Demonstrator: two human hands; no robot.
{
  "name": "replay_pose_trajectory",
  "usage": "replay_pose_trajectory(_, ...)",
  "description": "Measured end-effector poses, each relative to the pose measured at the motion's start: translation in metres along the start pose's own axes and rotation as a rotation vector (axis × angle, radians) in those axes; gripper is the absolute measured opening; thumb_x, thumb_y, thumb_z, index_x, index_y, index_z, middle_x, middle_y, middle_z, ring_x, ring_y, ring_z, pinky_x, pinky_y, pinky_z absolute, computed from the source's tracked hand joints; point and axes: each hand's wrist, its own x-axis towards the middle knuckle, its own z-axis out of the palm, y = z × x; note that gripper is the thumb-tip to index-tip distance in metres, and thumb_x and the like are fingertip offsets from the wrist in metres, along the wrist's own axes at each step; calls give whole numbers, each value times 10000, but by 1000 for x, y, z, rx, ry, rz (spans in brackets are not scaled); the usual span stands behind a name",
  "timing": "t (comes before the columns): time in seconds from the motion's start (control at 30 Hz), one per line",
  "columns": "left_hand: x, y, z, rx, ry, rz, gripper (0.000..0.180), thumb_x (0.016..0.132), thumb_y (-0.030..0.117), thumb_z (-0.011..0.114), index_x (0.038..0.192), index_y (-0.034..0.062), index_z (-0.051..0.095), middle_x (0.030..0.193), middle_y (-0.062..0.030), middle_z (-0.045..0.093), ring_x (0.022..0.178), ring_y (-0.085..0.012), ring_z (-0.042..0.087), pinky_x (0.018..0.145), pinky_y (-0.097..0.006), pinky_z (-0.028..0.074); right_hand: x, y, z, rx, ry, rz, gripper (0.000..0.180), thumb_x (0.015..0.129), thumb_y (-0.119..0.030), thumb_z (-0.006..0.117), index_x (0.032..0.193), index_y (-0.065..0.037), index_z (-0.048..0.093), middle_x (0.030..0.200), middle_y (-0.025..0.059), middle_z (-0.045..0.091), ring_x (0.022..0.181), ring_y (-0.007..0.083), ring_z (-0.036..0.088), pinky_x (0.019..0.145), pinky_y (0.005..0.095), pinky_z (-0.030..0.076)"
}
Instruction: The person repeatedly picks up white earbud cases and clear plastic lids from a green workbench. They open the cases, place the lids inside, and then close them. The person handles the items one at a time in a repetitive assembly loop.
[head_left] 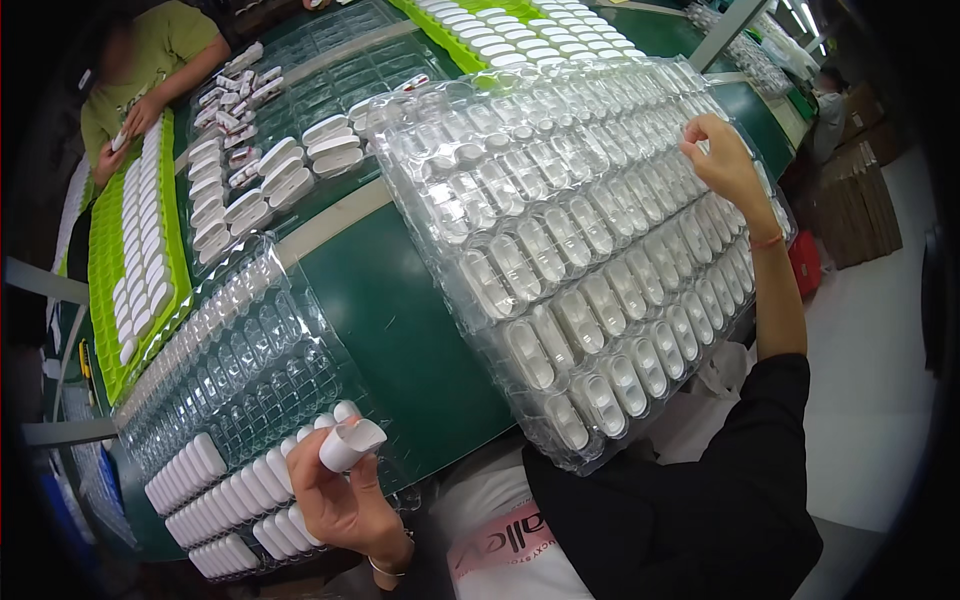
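My left hand is closed around a white hollow plastic casing, its open end tipped up and to the right. Below and beside that hand lies a clear blister tray, whose near rows carry smooth white oblong casings. Over the far right part of a large clear tray, my right hand has its fingers curled in a pinch; whatever lies between them is hidden. Rows of white oval shells with their hollow sides up fill that large tray.
Several white casings and small white-and-red parts lie on the green table. Bright green trays of white pieces stand left and at the back. A person in a green shirt handles a white piece at far left.
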Motion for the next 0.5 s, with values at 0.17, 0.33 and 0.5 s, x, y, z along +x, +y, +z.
replay_pose_trajectory(0.17, 4, 1, 17, -297, 44, -162, 382, 867, 15, 626, 1209, -72, 481, 1067, -165, 578, 977, -275, 635, 825, -347, 546, 3, -153, 8, 1016, -427, -81, 131, 870, -100, 669, 935, 11, 647, 902, 82, 677, 869, 154, 666, 749, 244, 526)
replay_pose_trajectory(0.33, 8, 6, 22, -496, 56, -316, 451, 877, 34, 631, 1271, -70, 439, 1084, -162, 598, 1004, -288, 634, 857, -354, 534, -15, -245, 22, 1330, -642, -293, 200, 862, -47, 657, 1048, 26, 645, 979, 114, 684, 895, 166, 675, 791, 277, 562)
replay_pose_trajectory(0.5, 6, -2, 10, -533, -50, -410, 431, 903, 89, 610, 1264, -70, 437, 1109, -158, 596, 1029, -248, 620, 872, -359, 511, -32, -280, 40, 1342, -742, -355, 207, 838, -27, 664, 1039, 16, 639, 999, 114, 682, 894, 173, 678, 775, 288, 573)
